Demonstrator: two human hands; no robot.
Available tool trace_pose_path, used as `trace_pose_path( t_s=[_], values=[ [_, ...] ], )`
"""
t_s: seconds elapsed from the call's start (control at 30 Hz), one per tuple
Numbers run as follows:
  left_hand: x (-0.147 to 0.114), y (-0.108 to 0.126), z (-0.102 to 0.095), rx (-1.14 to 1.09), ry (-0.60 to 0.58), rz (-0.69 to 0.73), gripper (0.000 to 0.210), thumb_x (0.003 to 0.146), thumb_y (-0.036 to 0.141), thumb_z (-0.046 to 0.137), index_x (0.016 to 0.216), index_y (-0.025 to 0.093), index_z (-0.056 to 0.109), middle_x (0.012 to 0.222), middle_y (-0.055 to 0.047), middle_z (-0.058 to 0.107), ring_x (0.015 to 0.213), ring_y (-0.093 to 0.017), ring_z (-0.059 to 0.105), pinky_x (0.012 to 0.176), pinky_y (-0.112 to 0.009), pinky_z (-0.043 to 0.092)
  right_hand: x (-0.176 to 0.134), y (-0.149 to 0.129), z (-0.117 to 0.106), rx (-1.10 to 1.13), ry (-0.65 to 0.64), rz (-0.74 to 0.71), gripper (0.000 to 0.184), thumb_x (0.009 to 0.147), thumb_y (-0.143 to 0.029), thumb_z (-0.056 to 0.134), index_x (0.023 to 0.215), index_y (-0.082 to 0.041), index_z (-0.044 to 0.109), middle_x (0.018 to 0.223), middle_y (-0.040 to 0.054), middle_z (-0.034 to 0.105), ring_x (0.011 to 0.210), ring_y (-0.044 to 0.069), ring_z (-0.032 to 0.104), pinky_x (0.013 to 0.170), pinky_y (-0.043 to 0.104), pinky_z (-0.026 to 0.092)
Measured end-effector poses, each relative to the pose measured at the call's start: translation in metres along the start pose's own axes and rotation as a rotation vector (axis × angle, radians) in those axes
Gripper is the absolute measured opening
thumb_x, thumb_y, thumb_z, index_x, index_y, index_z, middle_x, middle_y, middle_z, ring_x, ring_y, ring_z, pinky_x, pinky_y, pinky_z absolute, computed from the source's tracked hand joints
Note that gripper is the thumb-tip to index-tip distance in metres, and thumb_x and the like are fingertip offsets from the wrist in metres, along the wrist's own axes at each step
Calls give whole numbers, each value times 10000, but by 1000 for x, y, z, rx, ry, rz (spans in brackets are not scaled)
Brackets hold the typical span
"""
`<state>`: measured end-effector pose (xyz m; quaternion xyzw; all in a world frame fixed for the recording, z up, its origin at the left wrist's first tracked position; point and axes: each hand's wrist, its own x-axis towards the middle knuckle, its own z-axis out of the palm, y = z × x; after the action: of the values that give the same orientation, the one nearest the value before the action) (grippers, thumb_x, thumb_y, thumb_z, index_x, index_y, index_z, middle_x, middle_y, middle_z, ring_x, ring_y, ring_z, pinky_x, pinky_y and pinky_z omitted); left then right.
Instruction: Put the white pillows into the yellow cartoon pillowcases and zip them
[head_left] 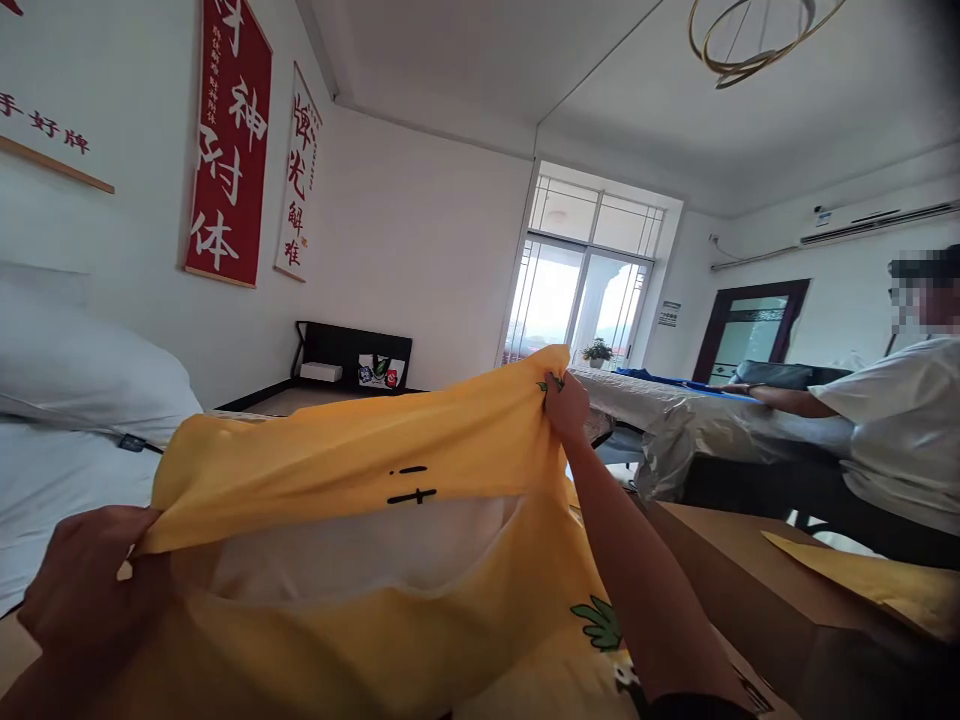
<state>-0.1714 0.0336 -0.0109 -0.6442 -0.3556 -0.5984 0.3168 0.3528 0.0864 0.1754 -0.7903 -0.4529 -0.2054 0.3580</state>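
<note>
Two bare hands are seen stretching a yellow pillowcase (pixel 352 450) open, its mouth held wide so that a white pillow (pixel 360 550) shows inside the gap. The left hand (pixel 90 590) is closed in a fist-like pinch on the near left corner of the upper edge, low in the view, with a bit of white showing beside the thumb. The right hand (pixel 564 405) is raised farther away, its fingers pinched on the far corner of the same edge, and the arm runs down toward the lower right. Black marks are printed on the upper layer of the fabric, and a green leaf pattern is seen on the lower layer near the right forearm. A white pillow (pixel 82 370) is lying to the left, behind the cloth. A brown cardboard box (pixel 720 570) is standing to the right, just beside the forearm. Farther right, a person in a white shirt (pixel 900 430) is seated at a table covered in plastic sheet (pixel 675 415), well apart from the hands.
</note>
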Motion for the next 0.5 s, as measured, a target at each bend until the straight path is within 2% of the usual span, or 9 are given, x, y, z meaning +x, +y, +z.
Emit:
trace_pose_path(
  t_s=[0.07,0.1,0.17,0.23,0.3,0.37,0.43,0.5],
  values=[
    [10,13,4,47,20,14,638,781,266,499,1376,480,410,1065,8,656,967,-304,600,867,-466,446,6,-14,3,-49,-74,-12,424,977,-356,305,1200,-126,581,1148,189,647,1060,302,603,827,392,440],
    [14,21,10,44,-49,22,551,814,282,480,1347,422,467,1186,-5,630,1069,-299,583,918,-464,438,5,-19,8,-78,-132,-22,393,958,-347,365,1171,-113,599,1115,199,657,1047,325,607,848,436,434],
    [12,33,29,-6,-346,38,374,876,319,421,1208,308,593,1321,-30,579,1186,-270,548,989,-434,421,-9,-21,23,-136,-244,-75,364,916,-335,467,1159,-105,610,1105,209,661,1084,359,587,917,516,387],
    [-6,36,50,-40,-682,10,336,890,342,384,1065,246,654,1357,-54,563,1217,-254,539,1005,-405,420,-45,-8,46,-182,-332,-161,428,912,-365,486,1271,-141,545,1206,195,626,1187,357,524,991,548,317],
    [-33,29,69,-2,-988,-178,362,870,327,358,1031,199,656,1351,-102,565,1207,-269,551,988,-414,430,-103,23,71,-211,-444,-245,509,928,-415,454,1387,-197,436,1309,160,575,1244,327,485,1026,528,294],
    [-56,20,80,50,-1189,-433,392,857,306,317,1044,161,630,1245,-146,631,1124,-280,604,910,-406,468,-170,66,90,-235,-603,-287,520,940,-421,411,1406,-189,422,1325,150,571,1235,306,502,1021,494,323],
    [-65,12,88,59,-1274,-609,414,864,362,301,1005,152,628,1085,-150,694,987,-283,656,801,-368,495,-228,112,100,-241,-715,-282,459,951,-358,368,1354,-174,490,1367,124,548,1270,255,483,1029,412,343],
    [-62,9,92,37,-1264,-626,408,840,434,356,919,159,646,991,-144,713,913,-289,668,731,-338,495,-263,150,102,-246,-707,-200,465,966,-364,302,1333,-170,511,1388,117,530,1298,240,455,1043,393,329]
  ],
)
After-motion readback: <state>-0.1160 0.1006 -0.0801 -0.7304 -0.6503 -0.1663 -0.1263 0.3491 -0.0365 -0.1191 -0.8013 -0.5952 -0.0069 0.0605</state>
